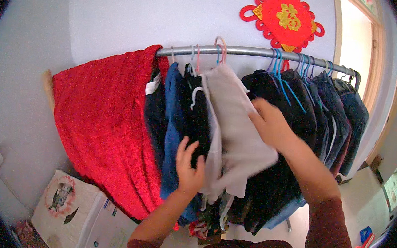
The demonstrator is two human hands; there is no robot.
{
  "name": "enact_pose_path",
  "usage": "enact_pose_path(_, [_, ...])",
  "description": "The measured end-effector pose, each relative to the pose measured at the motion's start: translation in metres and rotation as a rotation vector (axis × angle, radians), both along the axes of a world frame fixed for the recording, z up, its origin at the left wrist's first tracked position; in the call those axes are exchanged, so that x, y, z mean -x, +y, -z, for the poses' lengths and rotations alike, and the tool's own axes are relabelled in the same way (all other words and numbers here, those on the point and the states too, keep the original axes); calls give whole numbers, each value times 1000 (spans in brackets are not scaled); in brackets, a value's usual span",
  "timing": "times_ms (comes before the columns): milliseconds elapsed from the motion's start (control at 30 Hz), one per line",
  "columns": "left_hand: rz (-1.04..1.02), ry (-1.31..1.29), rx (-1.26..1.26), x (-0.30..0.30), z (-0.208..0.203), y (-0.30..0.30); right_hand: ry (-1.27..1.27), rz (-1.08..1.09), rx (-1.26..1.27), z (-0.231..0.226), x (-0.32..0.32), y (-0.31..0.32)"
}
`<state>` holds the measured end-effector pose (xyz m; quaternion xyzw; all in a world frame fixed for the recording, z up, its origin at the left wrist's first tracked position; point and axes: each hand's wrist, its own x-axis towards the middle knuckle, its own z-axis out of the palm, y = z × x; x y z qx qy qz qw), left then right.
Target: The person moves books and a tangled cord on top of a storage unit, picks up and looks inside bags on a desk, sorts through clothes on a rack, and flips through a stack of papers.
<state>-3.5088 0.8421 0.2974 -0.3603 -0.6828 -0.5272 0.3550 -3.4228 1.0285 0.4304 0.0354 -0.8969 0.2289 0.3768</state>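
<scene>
A pale, greyish-white garment (237,118) hangs from a pink hanger (221,43) on the metal clothes rail (256,52). Its lower part is smeared by motion, and I cannot tell what kind of garment it is. At its upper right edge my right hand (269,123) is closed on the cloth, with some fingertips hidden. My left hand (190,168) is raised on the other side, fingers spread and holding nothing, in front of a black garment (198,114) and a blue one (174,103).
A red cloth (108,125) drapes over the rail's left end. Dark clothes on several hangers (297,123) crowd its right side. A white box-shaped cabinet (84,218) stands at the lower left. A red knotted ornament (288,19) hangs on the wall beside a doorway (357,38).
</scene>
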Motion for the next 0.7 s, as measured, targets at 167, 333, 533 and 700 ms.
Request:
enact_pose_path(167, [-51, 154, -59, 0, -38, -6, -280, -100, 369, 52, -148, 22])
enact_pose_path(333, [57, 273, -30, -1, -89, 43, -495, 147, 711, 64, -270, 34])
enact_pose_path(533, [-55, 139, 102, 22, -125, 140, -525, 307, 994, 76, -323, 31])
enact_pose_path(700, [-20, -317, 166, 49, -124, 146, -562, 258, 942, 69, -305, 24])
